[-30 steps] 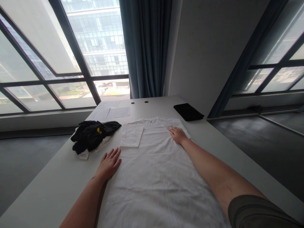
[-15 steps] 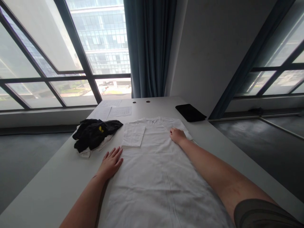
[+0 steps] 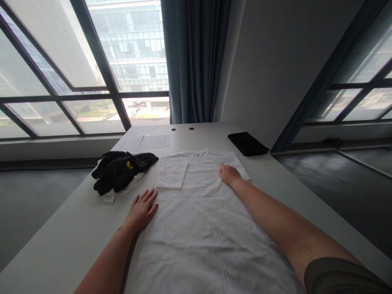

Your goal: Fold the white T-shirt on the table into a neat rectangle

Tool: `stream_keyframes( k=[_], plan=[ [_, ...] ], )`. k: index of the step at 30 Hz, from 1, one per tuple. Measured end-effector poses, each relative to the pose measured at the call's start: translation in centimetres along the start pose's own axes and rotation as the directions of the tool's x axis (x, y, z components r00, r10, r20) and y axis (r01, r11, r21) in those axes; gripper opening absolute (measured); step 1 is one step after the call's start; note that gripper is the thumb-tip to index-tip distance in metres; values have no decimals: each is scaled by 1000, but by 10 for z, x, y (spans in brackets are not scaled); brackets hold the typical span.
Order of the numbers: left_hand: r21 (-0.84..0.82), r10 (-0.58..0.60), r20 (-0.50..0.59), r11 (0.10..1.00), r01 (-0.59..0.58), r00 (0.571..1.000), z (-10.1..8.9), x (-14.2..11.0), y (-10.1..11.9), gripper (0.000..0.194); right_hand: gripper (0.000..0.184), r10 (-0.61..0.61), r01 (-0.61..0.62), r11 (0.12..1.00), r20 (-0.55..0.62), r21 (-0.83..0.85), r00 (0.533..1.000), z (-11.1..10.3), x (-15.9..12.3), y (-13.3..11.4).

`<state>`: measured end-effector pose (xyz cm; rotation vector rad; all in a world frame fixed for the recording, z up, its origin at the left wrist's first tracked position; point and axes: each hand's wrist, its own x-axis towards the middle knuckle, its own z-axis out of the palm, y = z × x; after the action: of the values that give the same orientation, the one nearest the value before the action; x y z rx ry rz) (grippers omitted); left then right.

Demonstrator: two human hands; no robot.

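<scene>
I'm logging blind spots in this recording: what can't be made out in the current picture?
All in the head view:
White shirt: near end cut off by the bottom edge.
Right hand: its curled fingers hide whether they pinch cloth.
Left hand: its own back hides the palm.
Papers: writing too small to read.
Black cloth heap: hides part of the light fabric beneath.

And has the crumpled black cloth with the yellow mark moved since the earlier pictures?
No: judged by the left edge of the white table, the crumpled black cloth stays put.

The shirt (image 3: 192, 220) is white, the curtain (image 3: 196, 61) blue.
</scene>
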<state>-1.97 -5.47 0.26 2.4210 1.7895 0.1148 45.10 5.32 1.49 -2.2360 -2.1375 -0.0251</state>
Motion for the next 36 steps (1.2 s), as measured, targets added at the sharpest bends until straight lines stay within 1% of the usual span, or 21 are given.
stream_keyframes(
  k=[4, 7, 10, 12, 15, 18, 20, 22, 24, 27, 32, 36],
  plan=[
    [10, 1, -3, 1000, -1, 1000, 2, 1, -1, 62, 39, 10, -10, 1000, 41, -4, 999, 2, 8, -3],
    [10, 5, -8, 1000, -5, 1000, 3, 1, -2, 62, 37, -13, 13, 1000, 61, 7, 998, 4, 15, -4],
    [13, -3, 2, 1000, 3, 1000, 4, 2, -3, 62, 36, -22, 22, 1000, 35, 21, 999, 4, 27, 3],
    [15, -5, 7, 1000, 4, 1000, 5, 2, -4, 62, 40, 8, -8, 1000, -9, 22, 1000, 3, 37, 15],
    [15, 7, -5, 1000, -7, 1000, 6, 2, -5, 61, 54, 105, -104, 994, -50, 20, 993, 6, 56, 43],
    [19, 3, -7, 1000, -3, 1000, 6, 2, -6, 62, 63, 176, -176, 984, 1, 28, 984, 20, 70, 72],
    [19, 3, -5, 1000, -2, 1000, 7, 2, -6, 62, 66, 180, -182, 983, 42, 36, 983, 33, 77, 85],
    [18, 8, -9, 1000, -8, 1000, 8, 2, -6, 61, 68, 172, -175, 984, 61, 43, 983, 44, 82, 94],
    [21, 8, -16, 1000, -7, 1000, 9, 2, -6, 61, 70, 170, -173, 984, 67, 50, 983, 53, 88, 99],
    [30, 0, -19, 1000, 0, 1000, 9, 2, -5, 62, 72, 182, -186, 981, 71, 63, 981, 58, 94, 102],
    [44, -27, -9, 999, 27, 1000, 5, 2, 0, 62, 74, 211, -215, 974, 60, 71, 976, 55, 101, 102],
    [46, -41, -9, 998, 41, 999, 2, 1, 4, 61, 72, 176, -181, 981, 71, 70, 982, 52, 110, 105]
  ],
)
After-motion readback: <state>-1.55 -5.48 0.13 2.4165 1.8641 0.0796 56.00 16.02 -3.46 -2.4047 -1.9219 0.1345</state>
